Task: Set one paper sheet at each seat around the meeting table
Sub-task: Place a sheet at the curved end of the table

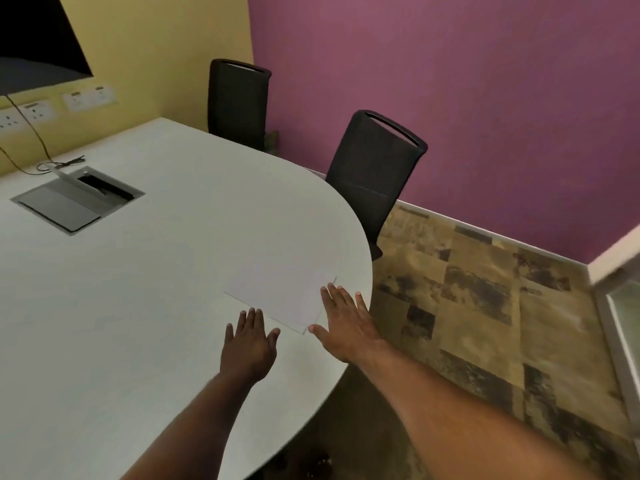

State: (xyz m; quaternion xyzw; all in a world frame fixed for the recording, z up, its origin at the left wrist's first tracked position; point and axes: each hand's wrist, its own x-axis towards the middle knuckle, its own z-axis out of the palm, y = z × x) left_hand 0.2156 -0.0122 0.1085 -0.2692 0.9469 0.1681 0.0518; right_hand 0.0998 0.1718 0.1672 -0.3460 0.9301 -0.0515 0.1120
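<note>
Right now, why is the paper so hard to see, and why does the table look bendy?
Head view: the white paper almost matches the pale table, so only thin edge shadows outline it; the wide-angle lens curves the table edge and walls; the whole picture is slightly soft, blurriest at the far right edge.

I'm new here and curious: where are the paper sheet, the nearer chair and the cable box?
paper sheet [282, 296], head view, its middle
nearer chair [372, 174], head view, its backrest
cable box [59, 209], head view, its closed lid

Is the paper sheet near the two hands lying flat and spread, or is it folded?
Spread flat. The paper sheet lies on the table as one rectangle, with no visible fold or raised corner.
</note>
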